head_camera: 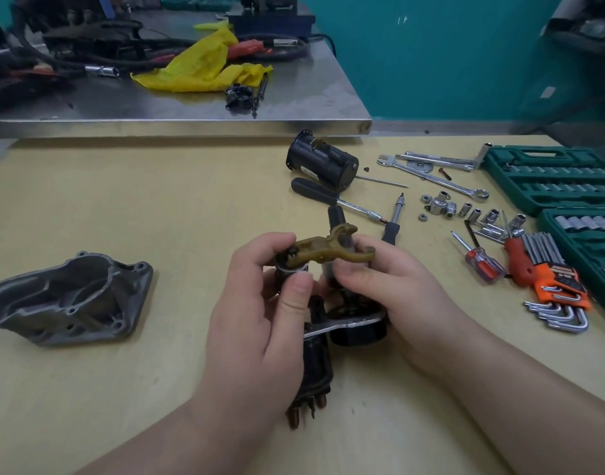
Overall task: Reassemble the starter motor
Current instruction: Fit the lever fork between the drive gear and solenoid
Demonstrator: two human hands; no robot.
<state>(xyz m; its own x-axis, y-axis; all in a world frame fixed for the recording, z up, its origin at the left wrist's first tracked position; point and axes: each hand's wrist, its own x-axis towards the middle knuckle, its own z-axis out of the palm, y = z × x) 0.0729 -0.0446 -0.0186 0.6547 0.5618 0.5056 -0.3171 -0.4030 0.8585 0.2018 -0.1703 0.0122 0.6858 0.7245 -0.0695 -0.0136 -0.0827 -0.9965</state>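
Both hands hold a partly built starter assembly [316, 358] above the wooden table [157, 217]: a black solenoid with copper terminals at its near end, joined to a silver plate. My left hand [267, 303] grips the solenoid's top. My right hand [380, 279] pinches an olive-brown shift fork [323, 250] lying across the top of the assembly. The grey cast nose housing [68, 299] rests open side up at the left. The black cylindrical motor body [323, 162] lies on its side beyond the hands.
Screwdrivers [345, 204], wrenches [441, 178], loose sockets [465, 210], an orange hex key set [561, 289] and green socket cases [551, 180] crowd the right side. A steel bench [294, 104] with a yellow bag [205, 63] and cables stands behind.
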